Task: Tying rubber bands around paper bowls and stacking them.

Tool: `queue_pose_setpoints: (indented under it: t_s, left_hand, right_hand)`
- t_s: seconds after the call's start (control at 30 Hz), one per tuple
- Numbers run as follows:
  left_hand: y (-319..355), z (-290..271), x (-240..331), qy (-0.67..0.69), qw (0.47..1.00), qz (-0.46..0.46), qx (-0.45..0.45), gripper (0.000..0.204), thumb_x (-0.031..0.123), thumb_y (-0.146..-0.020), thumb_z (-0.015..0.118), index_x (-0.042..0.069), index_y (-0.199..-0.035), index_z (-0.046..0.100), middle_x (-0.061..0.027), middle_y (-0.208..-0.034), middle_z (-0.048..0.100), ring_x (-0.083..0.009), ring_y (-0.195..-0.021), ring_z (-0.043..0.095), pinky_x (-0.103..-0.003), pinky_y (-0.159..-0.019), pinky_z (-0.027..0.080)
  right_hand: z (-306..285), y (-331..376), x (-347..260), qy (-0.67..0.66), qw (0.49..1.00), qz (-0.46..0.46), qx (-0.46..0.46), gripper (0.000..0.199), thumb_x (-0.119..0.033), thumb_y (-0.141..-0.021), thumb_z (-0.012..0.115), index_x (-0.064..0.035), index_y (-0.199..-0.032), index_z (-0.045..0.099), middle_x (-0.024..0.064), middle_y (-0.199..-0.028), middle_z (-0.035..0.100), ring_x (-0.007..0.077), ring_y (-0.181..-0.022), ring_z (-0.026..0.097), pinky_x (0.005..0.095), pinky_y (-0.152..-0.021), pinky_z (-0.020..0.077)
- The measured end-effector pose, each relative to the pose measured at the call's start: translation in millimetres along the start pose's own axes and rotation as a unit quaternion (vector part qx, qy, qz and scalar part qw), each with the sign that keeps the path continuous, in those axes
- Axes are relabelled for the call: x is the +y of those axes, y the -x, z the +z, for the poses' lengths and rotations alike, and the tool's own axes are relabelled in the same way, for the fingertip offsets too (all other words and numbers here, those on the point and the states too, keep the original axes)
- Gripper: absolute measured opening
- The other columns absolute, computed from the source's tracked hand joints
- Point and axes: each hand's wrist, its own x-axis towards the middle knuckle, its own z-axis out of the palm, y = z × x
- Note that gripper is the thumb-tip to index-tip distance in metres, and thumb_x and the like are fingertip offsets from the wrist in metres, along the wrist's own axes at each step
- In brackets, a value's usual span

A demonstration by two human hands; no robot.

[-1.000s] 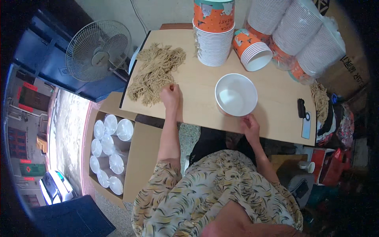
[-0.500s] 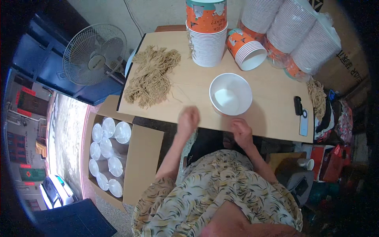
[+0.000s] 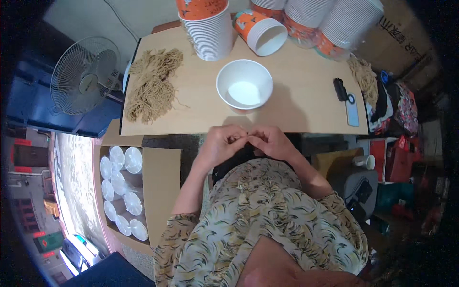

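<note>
Fingers of left hand [image 3: 221, 143] and right hand [image 3: 270, 141] pinched together, contents unclear; white bowl [image 3: 244, 86] just beyond, noodle pile [image 3: 152, 86] left.

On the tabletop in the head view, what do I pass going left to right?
Pile of dry noodles → stack of paper bowls → single white bowl → small black device → second noodle bundle. Both hands, left hand and right hand, meet at the near edge.

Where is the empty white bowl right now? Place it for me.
In the head view the white bowl stands upright on the wooden table, just beyond the left hand and right hand, near the stack of cups.
</note>
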Motion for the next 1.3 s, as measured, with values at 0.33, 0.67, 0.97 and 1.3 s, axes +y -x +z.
queue_pose_setpoints:
  t_s: [0.33, 0.67, 0.97, 1.3]
  left_hand:
    - [15.6, -9.4, -15.7, 0.157, 0.982, -0.101, -0.02, 0.017, 0.018, -0.098, 0.067, 0.001, -0.097, 0.065, 0.0036, -0.074, 0.06, -0.0042, -0.065, 0.055, -0.021, -0.059, 0.045]
    - [6.5, 0.6, -20.6, 0.133, 0.988, -0.081, -0.022, 0.018, 0.02, -0.098, 0.067, 0.002, -0.095, 0.066, 0.003, -0.074, 0.061, -0.0037, -0.067, 0.055, -0.02, -0.059, 0.043]
    - [-24.6, 3.9, -23.8, 0.181, 0.978, -0.097, -0.04, 0.017, 0.018, -0.1, 0.065, 0.001, -0.096, 0.065, 0.0011, -0.078, 0.064, -0.0057, -0.069, 0.058, -0.021, -0.063, 0.047]
    - [-22.1, 33.1, -41.2, 0.237, 0.962, -0.136, 0.01, 0.019, 0.021, -0.101, 0.064, 0.003, -0.095, 0.068, 0.0013, -0.074, 0.066, -0.0049, -0.065, 0.06, -0.02, -0.058, 0.045]
  right_hand:
    - [-6.7, 25.3, -5.8, -0.048, 0.991, -0.067, 0.104, 0.011, -0.01, -0.099, 0.061, 0.0009, -0.098, 0.064, 0.0004, -0.081, 0.064, 0.0066, -0.066, 0.061, 0.0243, -0.058, 0.0532]
    - [-3.1, 11.3, -8.9, -0.237, 0.971, 0.022, 0.03, 0.017, -0.013, -0.098, 0.064, 0.0008, -0.108, 0.065, -0.0001, -0.08, 0.064, 0.0053, -0.064, 0.06, 0.0227, -0.058, 0.0515]
    - [-9.6, -4.1, 2.9, -0.123, 0.982, 0.007, 0.142, 0.01, -0.009, -0.094, 0.069, 0.0007, -0.097, 0.071, -0.0009, -0.071, 0.065, 0.0038, -0.057, 0.055, 0.0216, -0.051, 0.0457]
    - [-5.5, -6.2, 8.3, -0.275, 0.94, 0.06, 0.193, 0.011, -0.013, -0.094, 0.069, -0.0026, -0.092, 0.071, -0.0047, -0.068, 0.058, 0.0013, -0.055, 0.045, 0.0192, -0.05, 0.037]
